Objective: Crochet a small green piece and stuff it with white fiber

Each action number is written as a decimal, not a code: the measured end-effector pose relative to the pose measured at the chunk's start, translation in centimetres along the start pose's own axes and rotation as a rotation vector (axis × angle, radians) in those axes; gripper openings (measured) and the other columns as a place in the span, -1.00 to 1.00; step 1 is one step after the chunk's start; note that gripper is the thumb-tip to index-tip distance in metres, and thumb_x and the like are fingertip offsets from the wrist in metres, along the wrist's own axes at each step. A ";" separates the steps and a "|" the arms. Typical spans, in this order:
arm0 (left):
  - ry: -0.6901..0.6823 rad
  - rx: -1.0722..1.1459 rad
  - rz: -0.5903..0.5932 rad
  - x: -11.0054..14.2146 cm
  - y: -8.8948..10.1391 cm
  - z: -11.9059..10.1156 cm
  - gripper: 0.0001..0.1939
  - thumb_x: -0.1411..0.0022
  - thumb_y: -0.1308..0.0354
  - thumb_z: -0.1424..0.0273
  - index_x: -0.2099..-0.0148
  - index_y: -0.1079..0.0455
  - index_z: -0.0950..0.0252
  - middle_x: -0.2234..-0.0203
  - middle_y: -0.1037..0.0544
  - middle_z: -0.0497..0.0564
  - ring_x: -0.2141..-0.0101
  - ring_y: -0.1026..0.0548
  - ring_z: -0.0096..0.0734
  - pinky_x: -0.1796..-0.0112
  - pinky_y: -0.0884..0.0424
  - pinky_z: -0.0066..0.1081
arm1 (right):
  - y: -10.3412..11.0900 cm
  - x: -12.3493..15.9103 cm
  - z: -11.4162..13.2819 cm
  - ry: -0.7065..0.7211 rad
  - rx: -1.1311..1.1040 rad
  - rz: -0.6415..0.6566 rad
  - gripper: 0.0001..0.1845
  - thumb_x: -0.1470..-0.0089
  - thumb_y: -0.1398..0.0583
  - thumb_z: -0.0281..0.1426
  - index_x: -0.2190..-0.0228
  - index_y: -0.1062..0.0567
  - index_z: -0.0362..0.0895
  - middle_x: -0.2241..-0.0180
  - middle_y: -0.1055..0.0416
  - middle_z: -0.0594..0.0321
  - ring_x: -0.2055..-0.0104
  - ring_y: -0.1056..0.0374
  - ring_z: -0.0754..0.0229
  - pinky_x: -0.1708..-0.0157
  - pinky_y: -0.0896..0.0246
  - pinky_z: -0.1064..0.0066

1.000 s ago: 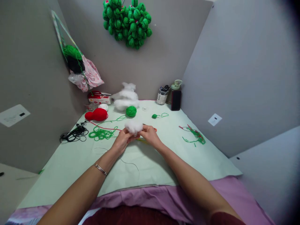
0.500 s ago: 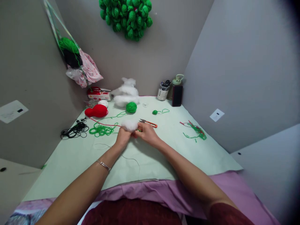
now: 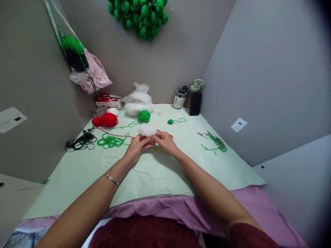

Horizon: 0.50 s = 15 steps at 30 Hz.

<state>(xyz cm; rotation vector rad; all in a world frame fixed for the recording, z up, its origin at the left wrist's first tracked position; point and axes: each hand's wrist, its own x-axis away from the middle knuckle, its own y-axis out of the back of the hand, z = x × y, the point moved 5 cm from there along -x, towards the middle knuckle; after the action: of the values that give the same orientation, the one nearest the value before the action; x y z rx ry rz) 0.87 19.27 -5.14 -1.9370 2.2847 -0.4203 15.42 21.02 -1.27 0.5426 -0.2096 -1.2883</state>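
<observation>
A tuft of white fluffy stuffing (image 3: 147, 130) rises above my fingers in the middle of the table. My left hand (image 3: 138, 147) grips it from the left, fingers curled beneath. From the other side my right hand (image 3: 165, 142) pinches the tuft, and the fingertips of both hands meet below it. Whether anything else sits between the fingers is hidden. Behind the right hand the orange handle of thread snips (image 3: 171, 136) peeks out. Something thin and yellow (image 3: 158, 149) shows just under the hands. Red yarn (image 3: 113, 133) runs towards the left hand.
Further back lie a stuffing heap (image 3: 138, 103), a green yarn ball (image 3: 144, 116) and a red yarn skein (image 3: 105, 120). Loose green yarn (image 3: 111, 141) and black cords (image 3: 82, 142) are at left, yarn scraps (image 3: 218, 144) at right. A phone (image 3: 195, 103) leans by a bottle (image 3: 197, 85).
The stuffing and both hands have shifted slightly up and right. My left fingers have turned so more of them shows. The right hand now covers most of the snips.
</observation>
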 end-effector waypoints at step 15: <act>-0.272 -0.235 -0.223 -0.7 1.9 0.1 -0.59 -0.44 -0.26 0.25 -0.24 -0.43 0.28 -0.15 -0.53 0.17 -0.02 -0.58 -0.09 0.01 -0.59 -0.02 | -1.9 0.9 1.6 -0.004 -0.245 0.158 -0.68 -0.22 -0.08 -0.28 0.54 -0.40 -0.08 0.67 -0.07 0.44 0.59 0.03 0.29 0.53 0.08 0.44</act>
<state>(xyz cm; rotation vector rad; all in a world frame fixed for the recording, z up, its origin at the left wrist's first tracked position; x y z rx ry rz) -0.78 20.16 -5.83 -2.2099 2.0311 0.0974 13.36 19.46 -1.00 0.3077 -0.0935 -1.1420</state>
